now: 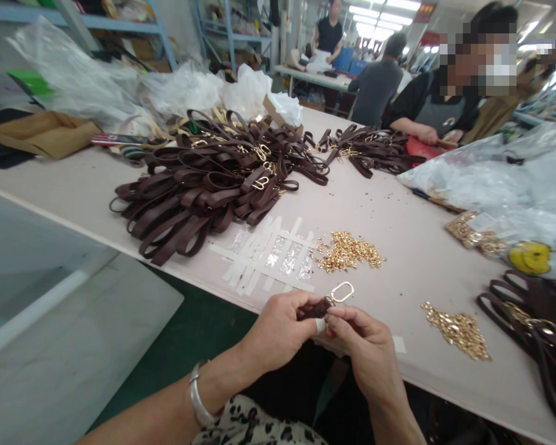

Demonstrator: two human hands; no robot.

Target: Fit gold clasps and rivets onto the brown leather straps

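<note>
Near the table's front edge, my left hand (282, 327) grips the end of a dark brown leather strap (323, 307). A gold oval ring (342, 292) sticks out from that strap end, beyond my fingers. White tape wraps my left thumb. My right hand (364, 337) meets it from the right, thumb and fingertips pinched together at the strap end; whatever is between them is too small to make out. A pile of small gold metal pieces (349, 252) lies just past my hands, and a second gold pile (458, 330) lies to the right.
A large heap of brown straps (204, 185) with gold hardware covers the table's left middle. White tape strips (259, 259) stick to the tabletop. More straps (528, 327) lie at right, by plastic bags (505, 167). A co-worker (449, 105) works across the table.
</note>
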